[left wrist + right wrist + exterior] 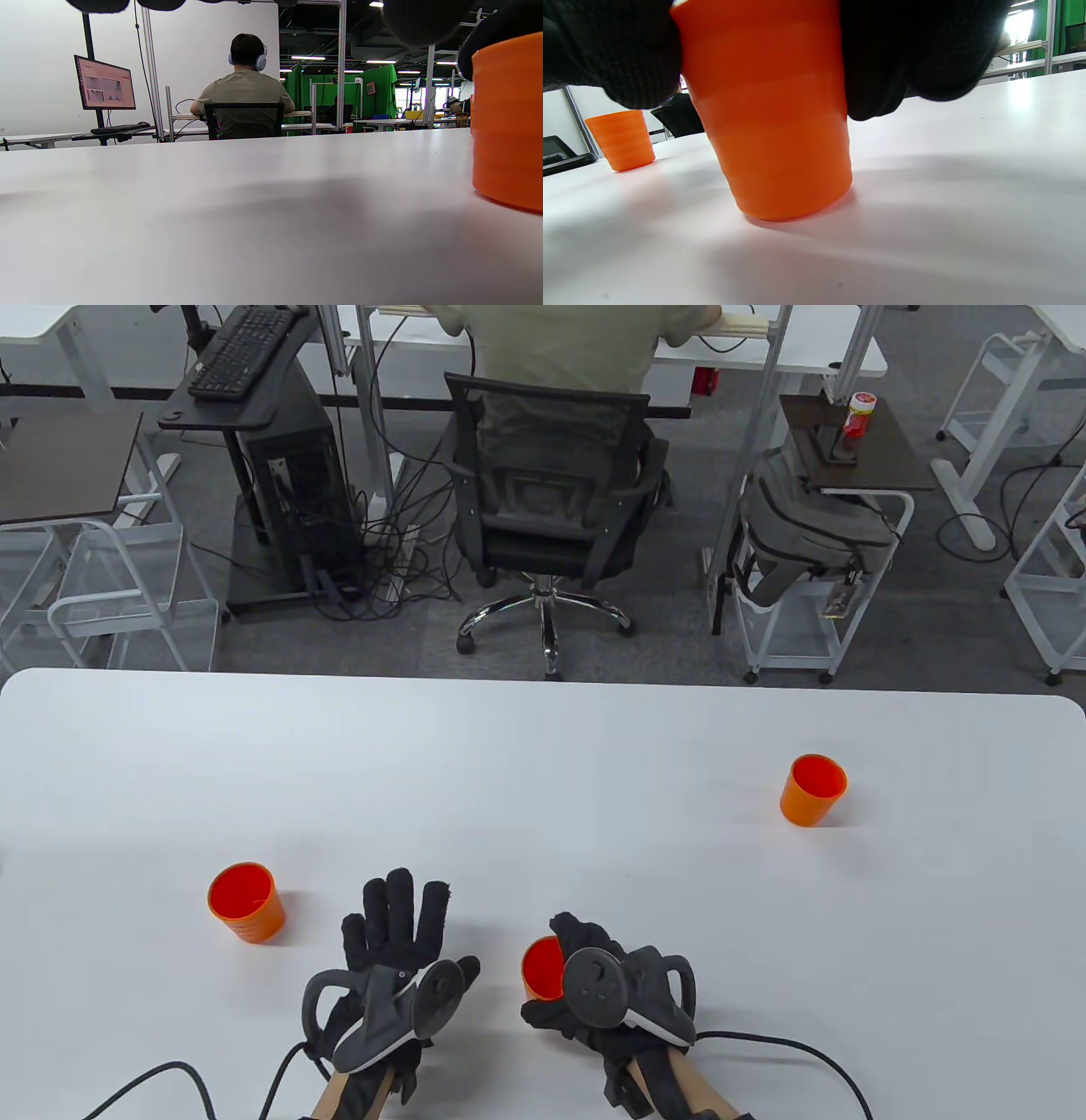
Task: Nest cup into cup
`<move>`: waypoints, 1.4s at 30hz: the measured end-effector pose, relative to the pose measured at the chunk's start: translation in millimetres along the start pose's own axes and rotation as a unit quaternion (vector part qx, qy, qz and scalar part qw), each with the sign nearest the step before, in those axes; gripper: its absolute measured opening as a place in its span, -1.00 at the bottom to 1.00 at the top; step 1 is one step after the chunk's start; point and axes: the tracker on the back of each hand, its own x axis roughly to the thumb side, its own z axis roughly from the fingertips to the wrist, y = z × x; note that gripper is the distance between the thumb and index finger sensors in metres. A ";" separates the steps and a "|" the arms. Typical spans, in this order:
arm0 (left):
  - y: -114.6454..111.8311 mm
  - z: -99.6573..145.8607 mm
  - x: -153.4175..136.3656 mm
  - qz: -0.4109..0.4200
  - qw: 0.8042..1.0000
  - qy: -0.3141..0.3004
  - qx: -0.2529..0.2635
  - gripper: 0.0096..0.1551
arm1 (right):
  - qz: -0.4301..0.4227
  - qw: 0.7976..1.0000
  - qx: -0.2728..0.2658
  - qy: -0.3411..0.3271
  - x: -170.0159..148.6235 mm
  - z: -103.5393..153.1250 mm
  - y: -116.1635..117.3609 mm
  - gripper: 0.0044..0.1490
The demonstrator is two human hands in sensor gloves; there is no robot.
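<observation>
Three orange cups stand upright on the white table (543,780). My right hand (585,976) grips the near cup (541,969) around its upper wall; in the right wrist view this cup (772,127) rests on the table between my gloved fingers (903,55). It also shows at the right edge of the left wrist view (507,123). A second cup (246,902) stands at the left, also in the right wrist view (621,140). A third cup (813,790) stands far right. My left hand (394,937) lies flat on the table, fingers spread, empty, between the left and near cups.
A person sits in a black office chair (551,500) beyond the table's far edge. Glove cables (789,1052) trail off the near edge. Bare table surface stretches between the cups.
</observation>
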 end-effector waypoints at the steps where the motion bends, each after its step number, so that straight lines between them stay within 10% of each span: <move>1: 0.0 -0.1 0.0 0.000 1.000 0.000 0.000 0.16 | 0.000 1.000 0.000 0.000 0.0 -0.1 0.1 0.38; 18: 18.2 -2.5 -50.3 0.020 0.994 0.102 0.035 0.20 | -0.064 0.995 -0.063 0.032 -48.2 17.2 -46.5 0.44; 31: -1.1 -9.1 -180.7 0.127 0.932 0.339 0.023 0.48 | -0.108 0.982 -0.106 0.116 -111.5 29.4 -55.6 0.40; 42: -31.4 -15.2 -199.1 0.219 0.904 0.368 -0.011 0.50 | -0.105 0.979 -0.110 0.133 -122.4 29.7 -54.9 0.39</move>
